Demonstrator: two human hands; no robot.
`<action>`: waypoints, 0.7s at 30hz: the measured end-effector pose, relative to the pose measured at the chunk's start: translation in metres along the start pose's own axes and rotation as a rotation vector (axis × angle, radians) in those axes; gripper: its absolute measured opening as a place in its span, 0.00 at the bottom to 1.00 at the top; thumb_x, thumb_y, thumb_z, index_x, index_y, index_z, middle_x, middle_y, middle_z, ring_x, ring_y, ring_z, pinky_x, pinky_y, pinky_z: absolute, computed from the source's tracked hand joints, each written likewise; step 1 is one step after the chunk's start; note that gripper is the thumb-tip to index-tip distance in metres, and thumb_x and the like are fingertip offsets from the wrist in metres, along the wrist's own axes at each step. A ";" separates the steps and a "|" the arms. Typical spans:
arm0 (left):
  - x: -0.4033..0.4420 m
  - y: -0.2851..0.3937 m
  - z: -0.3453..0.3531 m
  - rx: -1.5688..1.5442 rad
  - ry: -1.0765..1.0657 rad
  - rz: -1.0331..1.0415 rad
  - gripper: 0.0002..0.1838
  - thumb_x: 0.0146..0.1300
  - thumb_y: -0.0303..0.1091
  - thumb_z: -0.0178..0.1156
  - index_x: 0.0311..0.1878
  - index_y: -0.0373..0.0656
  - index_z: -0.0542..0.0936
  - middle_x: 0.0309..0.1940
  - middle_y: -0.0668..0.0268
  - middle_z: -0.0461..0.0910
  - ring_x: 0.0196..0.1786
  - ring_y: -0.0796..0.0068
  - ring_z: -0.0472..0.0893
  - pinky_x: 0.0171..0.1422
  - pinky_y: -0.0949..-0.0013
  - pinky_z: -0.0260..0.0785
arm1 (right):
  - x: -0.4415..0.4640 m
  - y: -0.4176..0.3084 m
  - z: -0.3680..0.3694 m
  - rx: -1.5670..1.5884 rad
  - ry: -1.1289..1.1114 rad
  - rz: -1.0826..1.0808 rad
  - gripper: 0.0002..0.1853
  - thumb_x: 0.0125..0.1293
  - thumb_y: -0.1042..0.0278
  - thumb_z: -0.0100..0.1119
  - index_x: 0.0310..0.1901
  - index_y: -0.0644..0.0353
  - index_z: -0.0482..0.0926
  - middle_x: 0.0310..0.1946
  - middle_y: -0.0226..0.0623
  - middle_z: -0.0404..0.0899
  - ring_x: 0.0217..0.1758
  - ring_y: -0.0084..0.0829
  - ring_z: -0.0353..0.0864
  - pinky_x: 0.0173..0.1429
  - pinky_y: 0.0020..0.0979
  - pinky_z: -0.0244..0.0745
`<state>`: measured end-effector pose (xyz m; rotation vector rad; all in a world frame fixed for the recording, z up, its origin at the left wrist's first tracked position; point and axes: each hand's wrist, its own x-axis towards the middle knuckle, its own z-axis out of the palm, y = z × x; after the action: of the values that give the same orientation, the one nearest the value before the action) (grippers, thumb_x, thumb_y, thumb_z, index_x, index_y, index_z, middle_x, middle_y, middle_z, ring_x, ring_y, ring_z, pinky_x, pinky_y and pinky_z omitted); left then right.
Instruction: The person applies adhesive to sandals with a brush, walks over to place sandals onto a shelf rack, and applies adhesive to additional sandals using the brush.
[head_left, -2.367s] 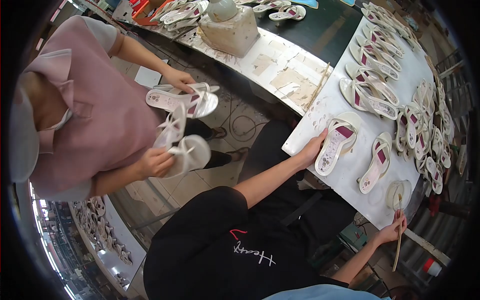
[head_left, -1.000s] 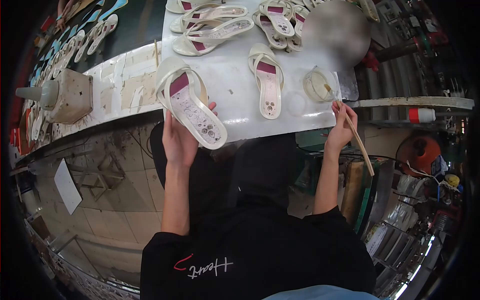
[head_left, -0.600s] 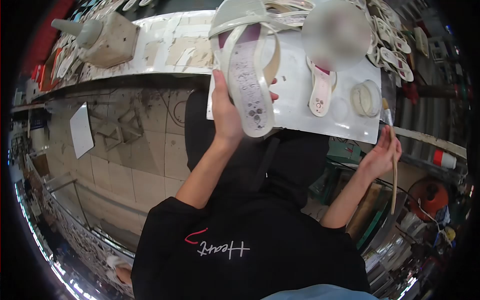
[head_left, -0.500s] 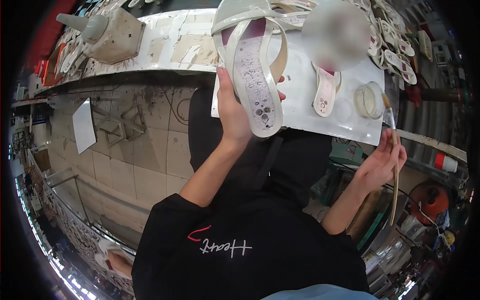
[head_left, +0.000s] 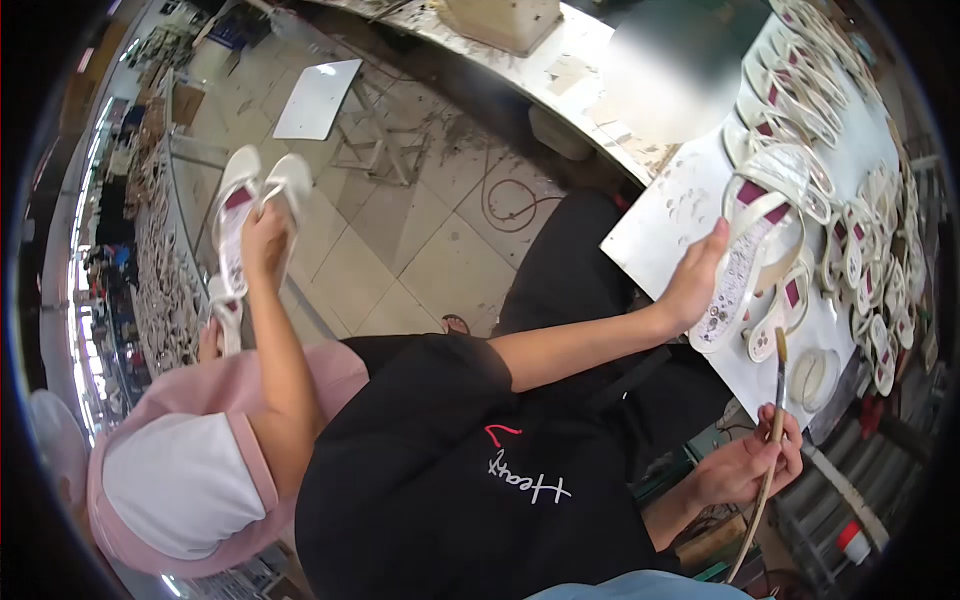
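Observation:
My left hand (head_left: 694,283) is closed around the side of a white thong sandal (head_left: 733,275) with a patterned insole and a purple patch near the straps. The sandal is held up over the white table board, sole end towards me. In my right hand (head_left: 745,467) is a long-handled paintbrush (head_left: 757,522), its bristles pointing up and away from me. A second white sandal (head_left: 767,328) lies on the board behind the brush tip. Beside it stands a round clear dish (head_left: 814,380) with pale contents.
Several white sandals (head_left: 868,250) crowd the table's far right. A co-worker's hand (head_left: 264,240) at left holds a pair of white sandals (head_left: 236,215). A beige container (head_left: 505,22) sits at the table's back; a white-topped stool (head_left: 318,100) stands on the tiled floor.
The view has swung left, bringing a co-worker with sandals into sight. My left hand still holds the sandal and my right hand the paintbrush.

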<state>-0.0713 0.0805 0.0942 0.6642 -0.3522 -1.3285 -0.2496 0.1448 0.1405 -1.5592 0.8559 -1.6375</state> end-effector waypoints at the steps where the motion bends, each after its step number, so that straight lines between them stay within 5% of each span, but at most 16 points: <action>1: 0.001 -0.004 0.000 0.002 0.010 0.012 0.33 0.74 0.56 0.30 0.57 0.33 0.70 0.37 0.55 0.80 0.31 0.71 0.82 0.30 0.68 0.78 | -0.001 -0.001 -0.004 0.011 -0.010 0.002 0.10 0.70 0.70 0.46 0.47 0.65 0.65 0.47 0.55 0.72 0.45 0.42 0.78 0.54 0.37 0.74; 3: 0.003 -0.007 0.001 0.026 0.033 0.026 0.33 0.73 0.58 0.31 0.55 0.36 0.71 0.31 0.60 0.79 0.24 0.74 0.80 0.22 0.72 0.74 | 0.001 -0.002 -0.007 0.012 0.104 0.046 0.09 0.71 0.70 0.45 0.46 0.67 0.65 0.47 0.55 0.73 0.46 0.41 0.78 0.55 0.37 0.73; 4: 0.001 -0.005 -0.001 0.046 0.026 -0.038 0.33 0.73 0.57 0.32 0.55 0.35 0.71 0.35 0.60 0.80 0.30 0.74 0.81 0.33 0.70 0.76 | 0.002 -0.004 -0.007 0.011 0.133 0.054 0.08 0.71 0.71 0.44 0.45 0.68 0.65 0.47 0.55 0.73 0.46 0.41 0.78 0.55 0.37 0.74; 7: 0.011 -0.024 -0.009 0.173 0.110 0.102 0.32 0.73 0.56 0.35 0.52 0.32 0.73 0.36 0.58 0.80 0.32 0.75 0.81 0.33 0.72 0.76 | 0.004 -0.003 -0.014 -0.009 0.169 0.046 0.09 0.71 0.69 0.45 0.45 0.67 0.66 0.47 0.55 0.73 0.46 0.41 0.78 0.55 0.36 0.74; 10: 0.021 -0.035 -0.028 0.168 0.123 -0.124 0.31 0.72 0.57 0.38 0.46 0.34 0.76 0.29 0.59 0.81 0.28 0.70 0.82 0.31 0.69 0.78 | 0.015 -0.007 -0.014 0.007 0.169 0.031 0.09 0.70 0.66 0.48 0.45 0.64 0.68 0.46 0.53 0.74 0.45 0.39 0.76 0.53 0.37 0.72; 11: 0.022 -0.040 -0.030 0.123 0.163 -0.174 0.32 0.72 0.57 0.35 0.45 0.35 0.76 0.28 0.58 0.81 0.25 0.67 0.83 0.30 0.66 0.79 | 0.022 -0.012 -0.007 -0.024 0.270 0.048 0.13 0.65 0.63 0.57 0.43 0.61 0.68 0.42 0.48 0.73 0.40 0.37 0.77 0.47 0.35 0.75; 15: 0.028 -0.070 -0.052 0.171 0.138 -0.239 0.34 0.74 0.54 0.26 0.50 0.32 0.72 0.29 0.53 0.80 0.28 0.62 0.84 0.32 0.63 0.80 | 0.020 -0.010 -0.028 -0.035 0.352 0.025 0.09 0.67 0.69 0.51 0.44 0.61 0.66 0.43 0.49 0.73 0.39 0.38 0.79 0.48 0.33 0.77; 21: 0.035 -0.105 -0.030 0.203 0.083 -0.320 0.31 0.75 0.52 0.25 0.57 0.34 0.67 0.38 0.53 0.79 0.36 0.60 0.84 0.40 0.61 0.80 | 0.022 -0.004 -0.059 -0.085 0.489 0.001 0.06 0.67 0.74 0.46 0.43 0.64 0.65 0.43 0.51 0.72 0.40 0.38 0.79 0.49 0.34 0.78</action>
<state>-0.1270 0.0438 0.0008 0.9734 -0.3244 -1.5759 -0.3097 0.1276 0.1528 -1.2219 1.1882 -2.0434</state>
